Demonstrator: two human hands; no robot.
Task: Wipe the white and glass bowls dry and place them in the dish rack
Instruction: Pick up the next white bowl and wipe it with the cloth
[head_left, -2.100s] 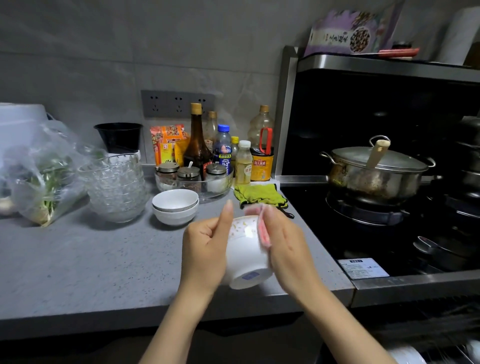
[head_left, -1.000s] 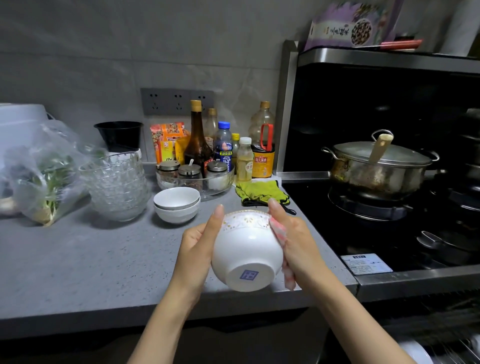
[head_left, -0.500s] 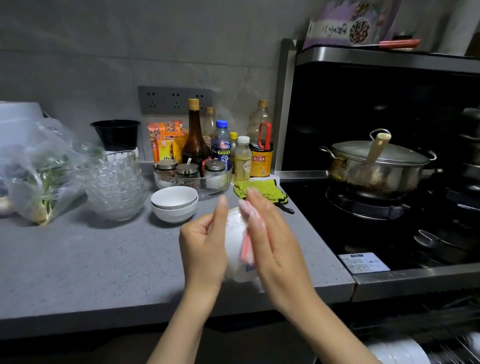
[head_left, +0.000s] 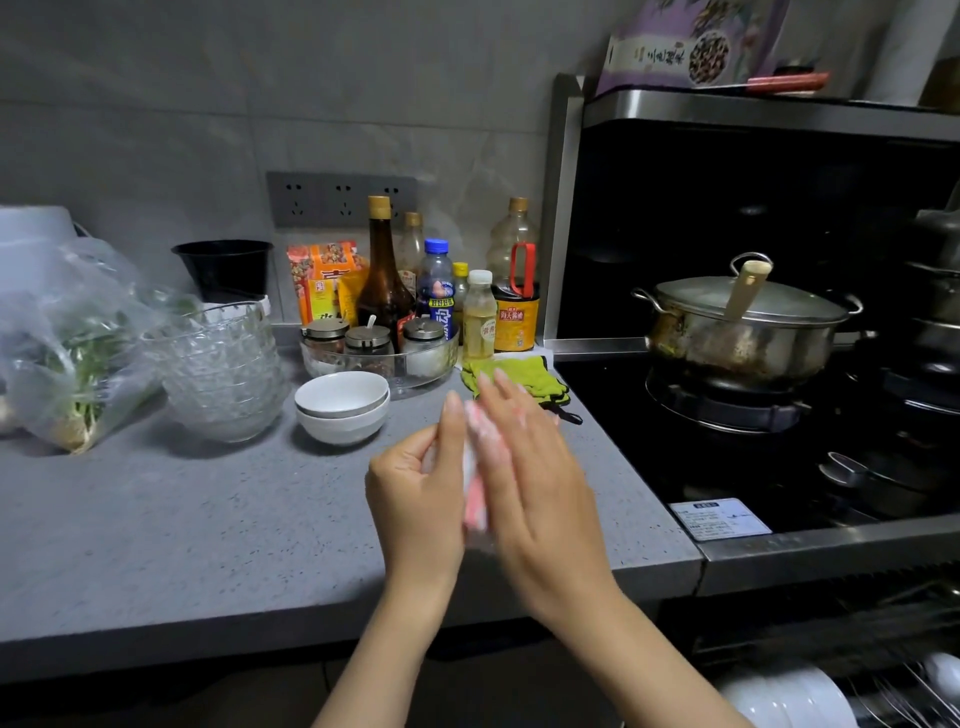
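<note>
— Where is the white bowl (head_left: 471, 452)?
— Above the tabletop (head_left: 208, 519) edge, sandwiched between both hands and mostly hidden. The left hand (head_left: 415, 483) curls round it; the right hand (head_left: 535, 467) presses a pink cloth (head_left: 476, 501) against it with straight fingers.
— How will it handle?
— Stiff, breakable, probably slick while damp (glazed ceramic, likely). It's best gripped at rim and foot.

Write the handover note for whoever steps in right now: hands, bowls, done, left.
Left hand: fingers curled round a white bowl, mostly hidden between the hands.
Right hand: straight fingers press a pink cloth against it.
On the counter: two stacked white bowls, a glass bowl stack.
Done: some white dishes sit in the dish rack, lower right.
Left: finish this bowl, rack it, then wipe the rest.
</note>
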